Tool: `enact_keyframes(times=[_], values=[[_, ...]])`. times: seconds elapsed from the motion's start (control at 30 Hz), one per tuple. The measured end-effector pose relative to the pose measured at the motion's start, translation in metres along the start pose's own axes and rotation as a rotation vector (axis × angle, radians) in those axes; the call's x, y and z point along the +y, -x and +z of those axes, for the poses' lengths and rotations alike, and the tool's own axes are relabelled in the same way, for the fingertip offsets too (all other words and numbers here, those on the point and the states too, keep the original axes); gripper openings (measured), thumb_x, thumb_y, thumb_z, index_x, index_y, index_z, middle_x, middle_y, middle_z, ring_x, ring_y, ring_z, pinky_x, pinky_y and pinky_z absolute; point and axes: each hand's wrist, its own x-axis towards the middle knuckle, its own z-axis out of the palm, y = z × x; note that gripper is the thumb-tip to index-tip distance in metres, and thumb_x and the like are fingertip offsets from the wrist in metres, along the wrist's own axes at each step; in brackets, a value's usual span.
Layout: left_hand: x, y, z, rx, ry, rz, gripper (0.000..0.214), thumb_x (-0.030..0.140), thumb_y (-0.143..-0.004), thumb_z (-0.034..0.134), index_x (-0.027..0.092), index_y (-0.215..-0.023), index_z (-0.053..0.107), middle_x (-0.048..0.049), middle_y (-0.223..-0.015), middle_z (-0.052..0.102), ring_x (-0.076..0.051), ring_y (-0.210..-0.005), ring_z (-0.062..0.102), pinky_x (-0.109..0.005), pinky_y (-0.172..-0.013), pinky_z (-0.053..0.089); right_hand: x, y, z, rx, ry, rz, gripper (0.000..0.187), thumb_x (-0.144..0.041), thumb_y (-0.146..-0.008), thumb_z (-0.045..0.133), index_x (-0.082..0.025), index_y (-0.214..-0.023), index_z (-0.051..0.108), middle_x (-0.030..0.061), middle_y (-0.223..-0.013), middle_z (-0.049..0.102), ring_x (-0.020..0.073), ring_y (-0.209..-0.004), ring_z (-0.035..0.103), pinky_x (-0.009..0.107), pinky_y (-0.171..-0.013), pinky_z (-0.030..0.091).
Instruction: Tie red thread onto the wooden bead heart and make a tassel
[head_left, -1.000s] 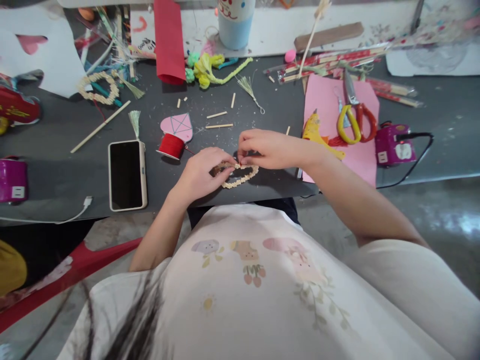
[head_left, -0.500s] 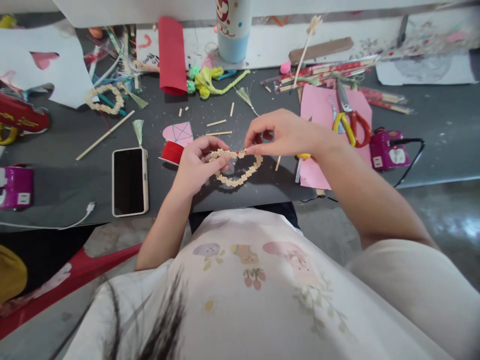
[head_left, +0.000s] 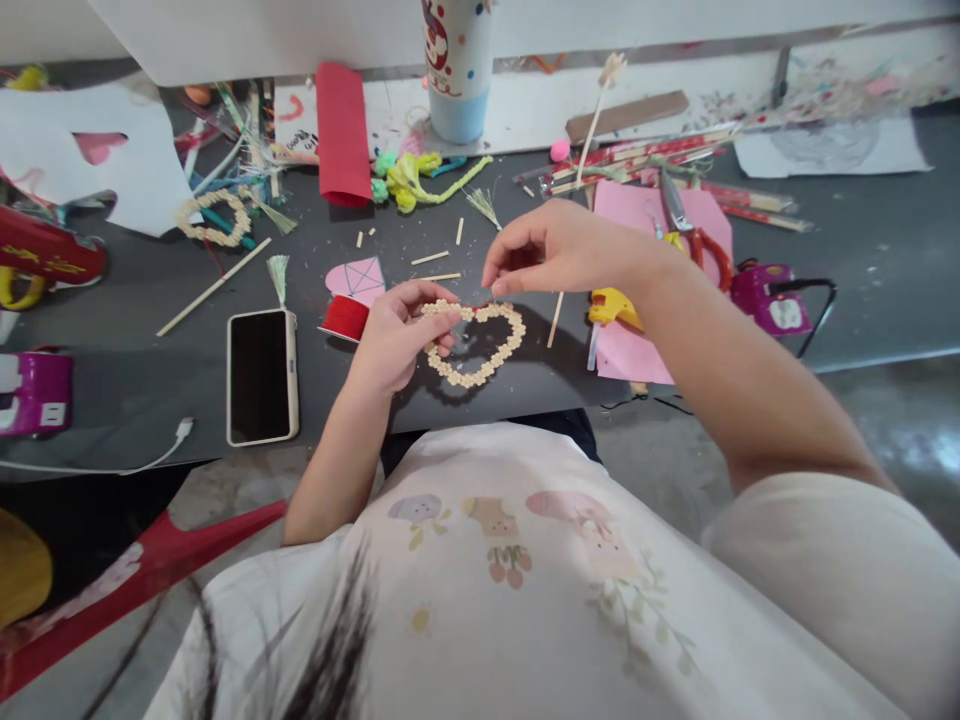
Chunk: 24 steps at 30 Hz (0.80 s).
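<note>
A heart-shaped frame of small cream beads or blossoms (head_left: 491,370) is held over the near part of the dark table. My left hand (head_left: 409,335) is shut on its upper left side, thumb in front. A bit of red string shows at the notch on top. Just above the heart's upper right lobe, my right hand (head_left: 559,250) is closed in a pinch; what sits between its fingertips is too small to make out. Left of the heart are a spool of red ribbon (head_left: 346,318) and a pink paper piece with drawn lines (head_left: 356,278).
A phone (head_left: 261,378) lies at left. Scissors (head_left: 682,215) and a yellow tool (head_left: 616,308) rest on pink paper (head_left: 637,358) at right. Further back are a tumbler (head_left: 459,110), red paper (head_left: 343,140) and a second beaded ring (head_left: 215,220). Thin sticks (head_left: 435,277) are scattered on the table.
My right hand has lifted slightly off the heart's top edge. The heart now tilts to face the camera more fully, still in my left hand. The view has shifted slightly.
</note>
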Motion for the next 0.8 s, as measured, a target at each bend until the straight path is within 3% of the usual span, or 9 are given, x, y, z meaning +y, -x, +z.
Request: enact_keyframes(times=[0.43, 0.8], values=[[-0.001, 0.004, 0.002, -0.054, 0.067, -0.048, 0.031, 0.030, -0.063, 0.083, 0.016, -0.085, 0.065, 0.0028, -0.068, 0.063, -0.003, -0.046, 0.056, -0.012, -0.042, 0.046, 0.014, -0.014, 0.007, -0.002, -0.050, -0.069, 0.026, -0.038, -0.081, 0.068, -0.013, -0.089, 0.070, 0.0004, -0.073, 0.063, 0.0086, -0.065, 0.050, 0.026, -0.064, 0.040], [-0.010, 0.005, -0.001, -0.057, 0.049, -0.082, 0.034, 0.031, -0.061, 0.083, 0.016, -0.083, 0.062, 0.0033, -0.067, 0.062, -0.004, -0.047, 0.056, -0.014, -0.042, 0.045, 0.032, -0.009, 0.006, -0.143, -0.014, 0.040, 0.031, -0.046, -0.083, 0.064, -0.018, -0.092, 0.074, -0.0009, -0.074, 0.068, 0.0098, -0.066, 0.055, 0.026, -0.066, 0.041]])
